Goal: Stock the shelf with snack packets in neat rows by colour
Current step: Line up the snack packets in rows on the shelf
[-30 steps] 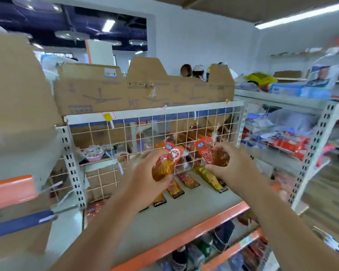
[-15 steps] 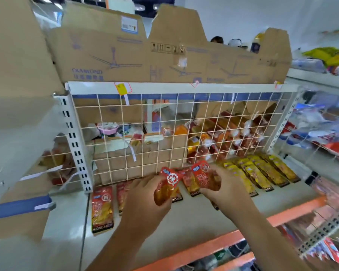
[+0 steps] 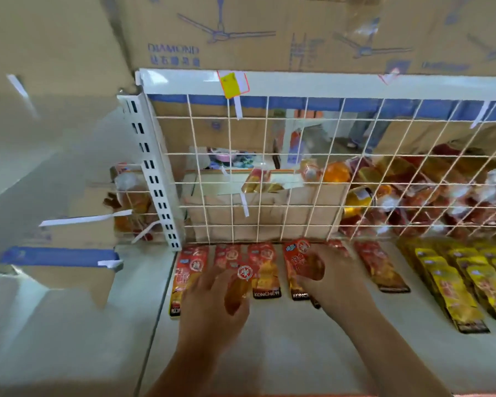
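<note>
My left hand (image 3: 212, 305) grips a red-and-orange snack packet (image 3: 239, 285) low over the white shelf (image 3: 284, 348). My right hand (image 3: 332, 279) holds another red packet (image 3: 301, 262) just above the row. Several red packets (image 3: 188, 270) lie flat side by side along the wire grid back (image 3: 267, 173), partly hidden under both hands. One more red packet (image 3: 381, 267) lies to the right of my right hand. A row of yellow packets (image 3: 453, 282) fills the shelf's right part.
A large cardboard box (image 3: 241, 32) sits on the shelf above. Behind the grid stand a brown box (image 3: 264, 213) and a heap of loose red and orange packets (image 3: 430, 196). A slotted white upright (image 3: 155, 179) marks the bay's left end.
Both hands have come down with their packets from chest height to just over the red row. The view has dropped and closed in on the shelf.
</note>
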{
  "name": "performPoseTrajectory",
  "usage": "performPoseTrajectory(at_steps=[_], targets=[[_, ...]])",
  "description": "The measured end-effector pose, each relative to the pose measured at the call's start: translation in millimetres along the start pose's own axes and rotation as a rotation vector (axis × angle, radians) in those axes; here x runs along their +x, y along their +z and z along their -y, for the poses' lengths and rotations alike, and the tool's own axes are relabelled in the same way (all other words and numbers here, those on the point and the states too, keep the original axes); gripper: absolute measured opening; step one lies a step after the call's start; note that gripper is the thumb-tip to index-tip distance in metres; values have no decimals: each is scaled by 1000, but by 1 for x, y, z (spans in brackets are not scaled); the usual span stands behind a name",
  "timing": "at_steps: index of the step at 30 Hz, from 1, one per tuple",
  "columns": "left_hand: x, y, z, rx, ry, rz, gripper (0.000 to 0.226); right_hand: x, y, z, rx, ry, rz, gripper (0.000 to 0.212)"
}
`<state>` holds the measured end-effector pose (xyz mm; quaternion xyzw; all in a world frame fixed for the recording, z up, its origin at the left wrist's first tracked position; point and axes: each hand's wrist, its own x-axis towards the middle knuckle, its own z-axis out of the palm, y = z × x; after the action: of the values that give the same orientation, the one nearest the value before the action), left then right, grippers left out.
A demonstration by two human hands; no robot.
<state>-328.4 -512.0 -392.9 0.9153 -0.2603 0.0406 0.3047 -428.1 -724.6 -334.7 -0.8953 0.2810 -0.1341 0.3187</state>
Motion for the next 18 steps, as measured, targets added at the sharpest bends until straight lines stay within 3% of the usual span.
performPoseTrajectory(at_steps=[8, 18], targets=[[9, 30, -13, 162, -215, -165, 48, 37, 5, -32, -5, -102, 158, 58], [25, 50, -10, 281, -286, -163, 44, 54, 10, -46, -37, -203, 197, 54]])
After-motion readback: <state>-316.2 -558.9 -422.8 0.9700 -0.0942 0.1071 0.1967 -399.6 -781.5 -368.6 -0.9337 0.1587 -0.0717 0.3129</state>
